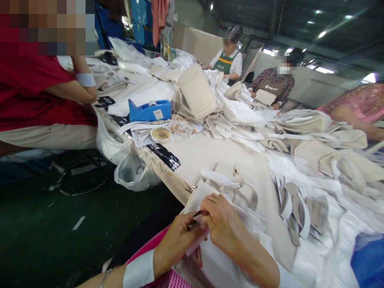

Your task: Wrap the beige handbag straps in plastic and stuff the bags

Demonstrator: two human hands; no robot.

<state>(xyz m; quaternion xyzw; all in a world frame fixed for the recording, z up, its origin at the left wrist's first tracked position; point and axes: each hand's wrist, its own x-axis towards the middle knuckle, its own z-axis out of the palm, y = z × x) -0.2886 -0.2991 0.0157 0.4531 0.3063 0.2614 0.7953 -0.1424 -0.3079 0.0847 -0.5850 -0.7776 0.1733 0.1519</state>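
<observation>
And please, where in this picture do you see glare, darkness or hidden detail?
Head view: ceiling lights glare against the dark roof; head view: the floor, lower left, is very dark; head view: a pixel mosaic hides the top left corner.

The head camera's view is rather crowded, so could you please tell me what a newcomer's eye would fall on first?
Probably the bright blue tape dispenser on the cluttered table, left of a large beige bag. A co-worker's red shirt likely catches the eye next, at the far left. Low in the middle, the left hand and right hand meet around a small white piece.
</observation>
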